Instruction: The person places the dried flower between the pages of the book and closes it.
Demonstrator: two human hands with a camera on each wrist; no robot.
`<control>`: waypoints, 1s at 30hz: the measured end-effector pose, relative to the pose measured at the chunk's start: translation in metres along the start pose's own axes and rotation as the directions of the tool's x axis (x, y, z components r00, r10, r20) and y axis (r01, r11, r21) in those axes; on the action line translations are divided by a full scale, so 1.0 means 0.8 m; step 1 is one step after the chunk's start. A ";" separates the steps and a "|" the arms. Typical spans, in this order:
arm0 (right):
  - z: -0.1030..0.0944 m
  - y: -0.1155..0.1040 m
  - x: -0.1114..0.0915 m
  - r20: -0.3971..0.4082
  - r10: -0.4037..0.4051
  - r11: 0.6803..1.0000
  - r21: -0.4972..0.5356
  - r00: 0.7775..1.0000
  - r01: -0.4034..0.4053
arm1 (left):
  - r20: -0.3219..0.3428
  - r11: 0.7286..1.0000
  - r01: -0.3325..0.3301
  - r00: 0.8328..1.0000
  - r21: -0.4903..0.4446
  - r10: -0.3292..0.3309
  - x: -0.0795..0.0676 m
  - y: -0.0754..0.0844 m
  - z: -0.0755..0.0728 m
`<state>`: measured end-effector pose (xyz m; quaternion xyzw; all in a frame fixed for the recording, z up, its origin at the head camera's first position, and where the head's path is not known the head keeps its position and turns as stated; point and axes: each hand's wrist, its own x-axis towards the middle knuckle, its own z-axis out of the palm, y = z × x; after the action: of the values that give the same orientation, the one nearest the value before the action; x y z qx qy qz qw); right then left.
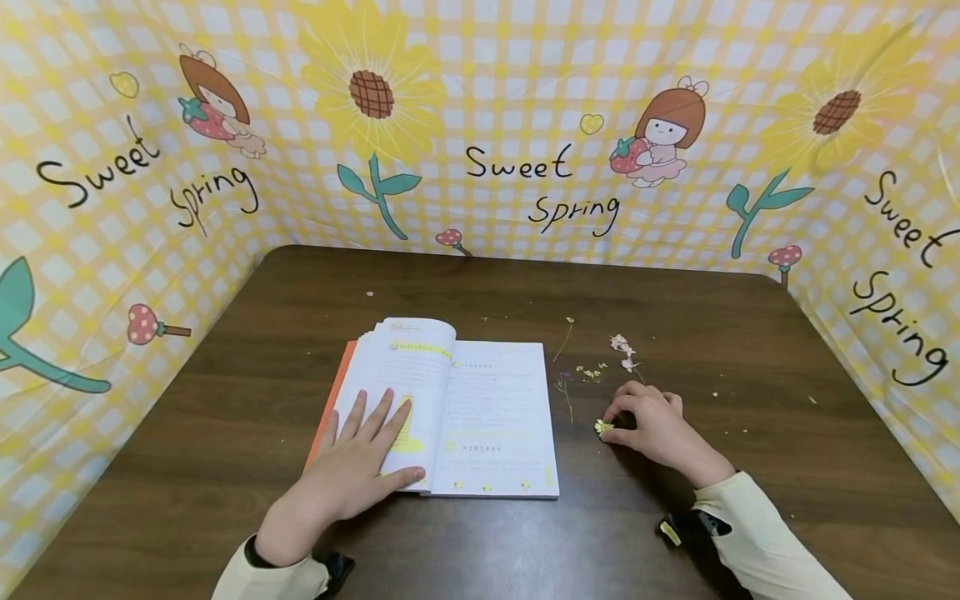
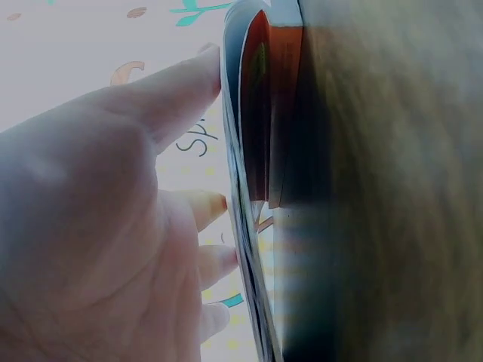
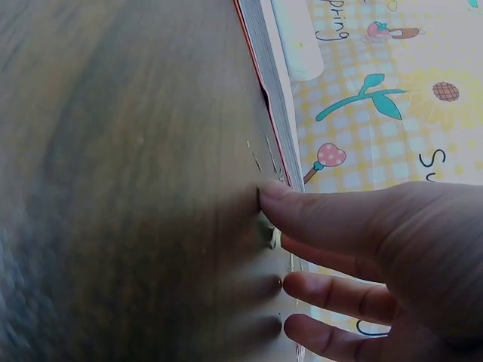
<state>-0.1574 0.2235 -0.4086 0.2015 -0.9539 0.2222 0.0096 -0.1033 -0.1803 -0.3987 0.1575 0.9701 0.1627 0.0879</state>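
An open book (image 1: 498, 400) with an orange cover edge lies on the dark wooden table. My left hand (image 1: 348, 471) rests on its left pages, fingers spread and straight; the left wrist view shows the curved stack of pages (image 2: 241, 181) by that hand. To the book's right, my right hand (image 1: 660, 429) pinches a small yellow flower (image 1: 601, 427) at the table surface between thumb and forefinger. In the right wrist view its thumb (image 3: 324, 215) hides most of the flower. The other fingers of that hand are bent.
Beyond my right hand lie pale pink flowers (image 1: 621, 343), small yellow-green blossoms (image 1: 591, 372), a purple sprig (image 1: 565, 387) and a thin stem with a tiny bloom (image 1: 564, 337). Bits of petal are scattered on the table (image 1: 187, 433). A yellow checked cloth (image 1: 510, 75) surrounds the table's back and sides.
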 end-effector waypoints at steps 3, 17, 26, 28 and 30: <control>0.000 0.000 0.000 -0.002 -0.002 1.000 0.003 1.000 0.002 | 0.006 1.000 0.003 1.000 -0.001 -0.003 -0.001 0.001 -0.002; 0.001 0.003 0.002 -0.017 -0.058 0.998 0.000 0.998 0.058 | 0.024 1.000 0.014 1.000 0.000 -0.014 -0.001 0.004 -0.004; 0.000 0.005 0.001 -0.038 -0.096 0.995 -0.008 0.995 0.096 | 0.025 1.000 0.012 1.000 0.000 -0.012 -0.001 0.004 -0.004; 0.000 0.006 0.001 -0.051 -0.120 0.993 -0.013 0.991 0.119 | 0.022 1.000 0.009 1.000 -0.005 -0.009 -0.001 0.002 -0.003; -0.001 0.006 0.002 -0.063 -0.141 0.990 0.004 0.988 0.142 | 0.017 1.000 0.006 1.000 -0.010 -0.006 -0.001 0.002 -0.002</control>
<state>-0.1609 0.2276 -0.4095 0.2617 -0.9354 0.2314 0.0543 -0.1029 -0.1799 -0.3965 0.1555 0.9689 0.1658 0.0975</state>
